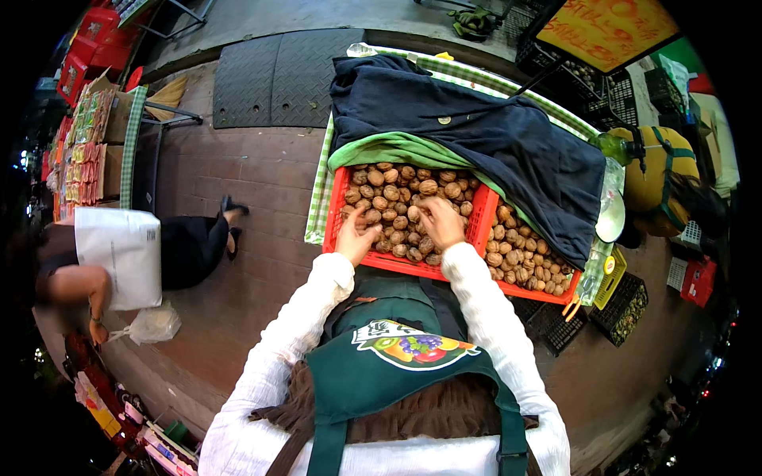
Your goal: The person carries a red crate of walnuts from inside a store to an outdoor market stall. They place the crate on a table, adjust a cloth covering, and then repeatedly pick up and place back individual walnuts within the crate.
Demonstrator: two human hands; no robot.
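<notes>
Walnuts in their shells point(400, 222) fill a red plastic crate point(402, 266) in front of me. Over the crate's left part is my left hand point(356, 237), its fingers apart and slightly blurred among the nuts. My right hand point(441, 222) is at the crate's right part, fingertips touching or close to a pale walnut point(413, 213); whether it grips the nut is unclear. More walnuts point(524, 253) lie in a second red crate point(539, 293) on the right. A dark blue cloth point(464, 131) with a green cloth point(399, 149) along its edge covers the crates' far parts.
A green checked cloth point(317, 208) lies under the crates. Dark crates point(621, 309) stand low at the right, near a person in yellow point(661, 178). On the left a person carries a white package point(119, 257) past a stall of packets point(89, 152). A sign point(607, 33) stands beyond.
</notes>
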